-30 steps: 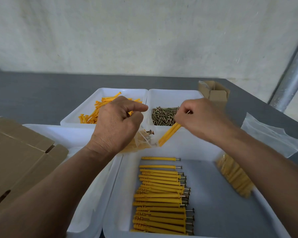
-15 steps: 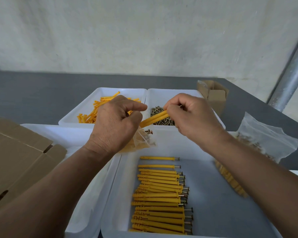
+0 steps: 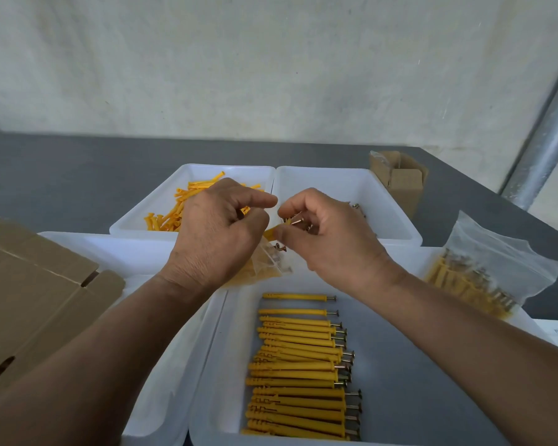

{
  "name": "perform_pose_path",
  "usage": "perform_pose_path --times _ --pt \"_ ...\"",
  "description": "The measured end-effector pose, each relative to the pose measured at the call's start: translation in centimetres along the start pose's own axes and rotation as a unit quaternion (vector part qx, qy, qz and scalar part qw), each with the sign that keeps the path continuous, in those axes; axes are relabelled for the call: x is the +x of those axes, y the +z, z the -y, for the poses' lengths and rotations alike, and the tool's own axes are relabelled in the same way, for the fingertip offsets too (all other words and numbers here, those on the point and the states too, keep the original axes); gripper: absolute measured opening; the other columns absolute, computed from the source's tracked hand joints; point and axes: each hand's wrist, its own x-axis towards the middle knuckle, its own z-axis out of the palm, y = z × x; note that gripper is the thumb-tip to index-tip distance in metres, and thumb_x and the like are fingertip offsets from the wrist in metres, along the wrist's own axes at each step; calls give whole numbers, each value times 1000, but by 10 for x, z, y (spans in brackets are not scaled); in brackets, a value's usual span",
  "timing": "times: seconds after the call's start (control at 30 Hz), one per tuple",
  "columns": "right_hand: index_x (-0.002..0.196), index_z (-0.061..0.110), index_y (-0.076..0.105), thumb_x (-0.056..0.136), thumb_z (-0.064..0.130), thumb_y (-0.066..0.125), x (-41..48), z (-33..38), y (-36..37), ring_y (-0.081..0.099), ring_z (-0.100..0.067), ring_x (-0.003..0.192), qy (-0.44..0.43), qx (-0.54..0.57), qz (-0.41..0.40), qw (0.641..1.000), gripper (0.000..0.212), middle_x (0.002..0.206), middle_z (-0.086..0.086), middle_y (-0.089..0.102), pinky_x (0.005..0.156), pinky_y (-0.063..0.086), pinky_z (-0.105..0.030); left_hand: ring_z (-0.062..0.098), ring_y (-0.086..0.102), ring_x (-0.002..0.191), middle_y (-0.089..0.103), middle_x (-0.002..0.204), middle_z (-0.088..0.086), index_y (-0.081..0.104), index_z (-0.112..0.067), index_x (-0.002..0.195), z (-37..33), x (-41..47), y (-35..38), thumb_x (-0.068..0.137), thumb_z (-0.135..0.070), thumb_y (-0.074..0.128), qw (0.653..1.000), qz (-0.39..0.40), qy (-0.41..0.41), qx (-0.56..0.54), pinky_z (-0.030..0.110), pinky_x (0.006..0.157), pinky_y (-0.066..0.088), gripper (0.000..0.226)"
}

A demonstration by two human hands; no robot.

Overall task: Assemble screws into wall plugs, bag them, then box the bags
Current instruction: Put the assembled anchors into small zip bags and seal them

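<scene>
My left hand grips the mouth of a small clear bag that holds several yellow plugs with screws. My right hand pinches an assembled yellow plug with its screw at the bag's opening, between both hands. Below them a white tray holds a row of several assembled plugs. Loose yellow plugs lie in the back-left tray. Screws lie in the back-right tray, mostly hidden by my right hand.
A filled clear bag lies at the right. A small open cardboard box stands at the back right. Flat cardboard sits at the left over another white tray. A metal pole rises at far right.
My right hand has carried the plug from over the screw tray leftward and down to the mouth of the bag. The left hand has stayed on the bag.
</scene>
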Motion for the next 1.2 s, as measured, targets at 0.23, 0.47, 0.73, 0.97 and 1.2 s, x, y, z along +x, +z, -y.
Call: perform_pose_path --times 0.23,0.47,0.73,0.97,1.2 --pt "101 26 73 91 24 66 -6 2 9 56 14 53 -37 -19 32 999 12 85 12 71 57 36 -6 6 57 69 66 87 -3 77 -18 99 -1 -2 1 72 -24 52 1000 7 20 7 16 66 44 37" --pt "96 30 75 95 13 54 -4 8 -3 64 -19 49 -28 -13 25 999 26 63 16 64 45 48 -22 11 60 67 65 88 -3 77 -19 98 -1 0 0 72 -22 51 1000 2 -1 -17 24 68 47 37" --pt "101 29 75 93 11 48 3 -10 -23 63 2 88 48 -262 133 955 33 95 21 69 79 51 -19 14 60 64 64 88 -4 77 -20 99 0 1 0 72 -22 52 1000 -3 -9 -21 30 69 50 37" --pt "115 10 69 92 6 49 -5 -36 -5 61 -23 108 78 -423 348 833 31 123 -6 66 92 53 -34 10 59 63 63 87 -9 77 -22 98 3 1 0 73 -22 51 1000 0 -5 -22 26 66 46 36" --pt "65 14 47 86 5 54 -7 -45 6 49 -18 69 81 -459 354 811 24 71 0 48 57 38 -26 11 60 65 62 87 -12 77 -25 97 4 1 1 72 -23 52 1000 -1 -10 -28 29 67 49 35"
